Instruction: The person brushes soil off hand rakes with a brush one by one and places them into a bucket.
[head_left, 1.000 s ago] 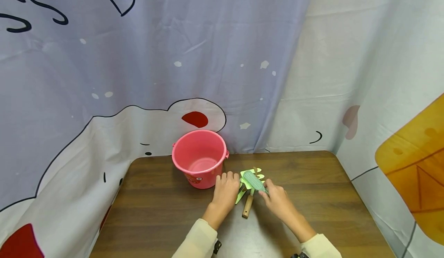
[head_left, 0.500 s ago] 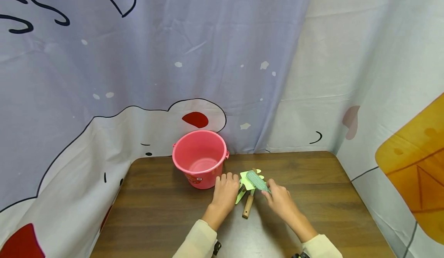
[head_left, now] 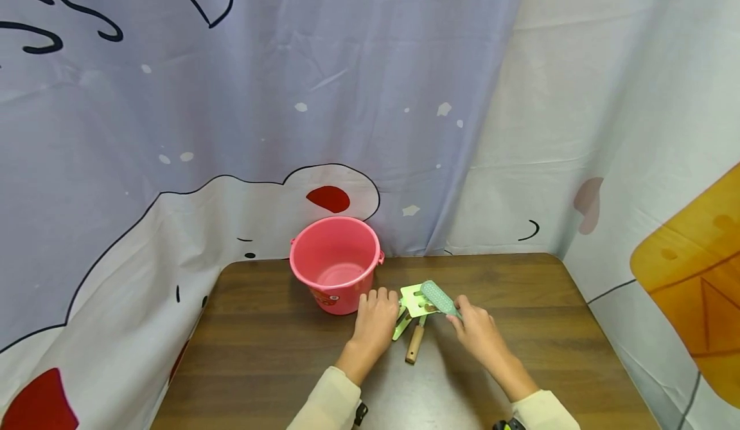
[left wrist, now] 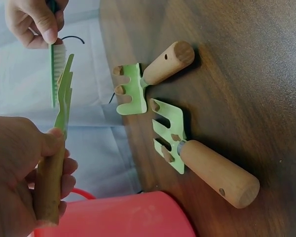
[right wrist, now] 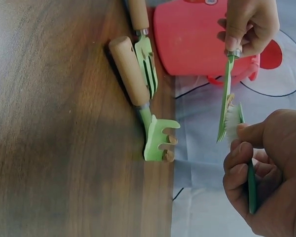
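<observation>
My left hand (head_left: 377, 324) grips the wooden handle of a small green garden fork (left wrist: 64, 98), its tines raised above the table. Brown bits cling to the tines. In my right hand (head_left: 476, 333) is a green brush (head_left: 440, 298), whose white bristles (right wrist: 232, 121) face the fork's blade; whether they touch it I cannot tell. Beneath, on the table, lie a small green hand rake (left wrist: 133, 94) and a second green fork (left wrist: 172, 133), both with wooden handles and brown bits on their prongs.
A pink bucket (head_left: 335, 253) stands at the back of the wooden table (head_left: 260, 353), just left of my hands. A printed curtain (head_left: 347, 83) hangs behind the table and along its sides.
The brush in my right hand has moved to the right across the fork, toward the ends of its tines. My left hand keeps its hold on the fork in about the same place.
</observation>
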Available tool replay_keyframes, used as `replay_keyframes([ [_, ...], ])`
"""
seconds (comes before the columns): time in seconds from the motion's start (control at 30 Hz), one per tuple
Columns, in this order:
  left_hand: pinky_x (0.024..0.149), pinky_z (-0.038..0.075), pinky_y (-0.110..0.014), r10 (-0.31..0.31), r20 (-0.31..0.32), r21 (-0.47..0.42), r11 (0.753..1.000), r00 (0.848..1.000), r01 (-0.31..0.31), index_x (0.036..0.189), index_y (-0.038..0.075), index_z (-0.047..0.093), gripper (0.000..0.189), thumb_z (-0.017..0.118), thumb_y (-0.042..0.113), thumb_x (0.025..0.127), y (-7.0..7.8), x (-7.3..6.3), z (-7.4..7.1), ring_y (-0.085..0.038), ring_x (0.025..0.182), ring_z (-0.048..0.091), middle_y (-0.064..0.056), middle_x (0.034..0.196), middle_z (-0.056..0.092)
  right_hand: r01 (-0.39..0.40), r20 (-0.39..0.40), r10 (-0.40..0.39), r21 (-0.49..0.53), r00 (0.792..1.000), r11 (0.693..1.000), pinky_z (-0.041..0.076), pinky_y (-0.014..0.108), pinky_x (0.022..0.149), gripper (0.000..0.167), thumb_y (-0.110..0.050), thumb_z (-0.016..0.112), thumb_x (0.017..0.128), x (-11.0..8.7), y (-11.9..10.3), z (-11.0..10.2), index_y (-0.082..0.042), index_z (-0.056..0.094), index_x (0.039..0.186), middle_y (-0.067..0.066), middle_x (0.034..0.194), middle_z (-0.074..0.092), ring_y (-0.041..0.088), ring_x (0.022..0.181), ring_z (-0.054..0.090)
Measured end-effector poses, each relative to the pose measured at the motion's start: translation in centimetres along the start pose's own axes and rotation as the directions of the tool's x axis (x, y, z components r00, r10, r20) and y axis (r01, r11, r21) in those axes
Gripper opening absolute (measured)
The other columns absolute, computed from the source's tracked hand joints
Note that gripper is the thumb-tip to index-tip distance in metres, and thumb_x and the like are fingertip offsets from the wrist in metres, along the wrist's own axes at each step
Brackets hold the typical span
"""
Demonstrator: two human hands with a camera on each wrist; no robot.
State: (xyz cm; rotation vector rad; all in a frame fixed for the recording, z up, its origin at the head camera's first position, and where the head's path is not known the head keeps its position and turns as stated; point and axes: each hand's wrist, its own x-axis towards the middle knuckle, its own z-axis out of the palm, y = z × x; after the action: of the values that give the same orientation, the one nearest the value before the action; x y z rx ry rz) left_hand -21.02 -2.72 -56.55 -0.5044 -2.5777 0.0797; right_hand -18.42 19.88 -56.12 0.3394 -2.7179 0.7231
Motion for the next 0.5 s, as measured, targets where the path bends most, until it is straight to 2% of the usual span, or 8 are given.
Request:
replay_keyframes([
  [0.3, 0.066, 0.039, -0.036, -0.006, -0.013, -0.001, 1.0, 1.0, 0.006, 0.089, 0.014, 0.064, 0.005, 0.067, 0.01, 0.089, -0.2, -0.2, 0.0, -0.023, 0.077, 0.059, -0.004, 0.082, 0.061, -0.045, -0.019, 0.045, 0.007, 0.999, 0.999, 0.054, 0.045, 0.058, 0.024, -0.007, 0.077, 0.09, 0.1, 1.2, -0.5, 0.001, 0.058, 0.102, 0.021, 0.088, 0.073, 0.033, 0.073, 0.071],
  [0.5, 0.066, 0.038, -0.035, -0.009, -0.014, -0.013, 1.0, 1.0, 0.009, 0.089, 0.012, 0.064, 0.004, 0.068, 0.01, 0.089, -0.3, -0.3, 0.1, -0.024, 0.077, 0.058, -0.005, 0.082, 0.061, -0.056, -0.022, 0.056, 0.033, 0.998, 0.998, 0.054, 0.047, 0.061, 0.023, -0.008, 0.076, 0.091, 0.4, 1.1, -1.1, 0.001, 0.059, 0.103, 0.021, 0.085, 0.072, 0.032, 0.073, 0.07],
])
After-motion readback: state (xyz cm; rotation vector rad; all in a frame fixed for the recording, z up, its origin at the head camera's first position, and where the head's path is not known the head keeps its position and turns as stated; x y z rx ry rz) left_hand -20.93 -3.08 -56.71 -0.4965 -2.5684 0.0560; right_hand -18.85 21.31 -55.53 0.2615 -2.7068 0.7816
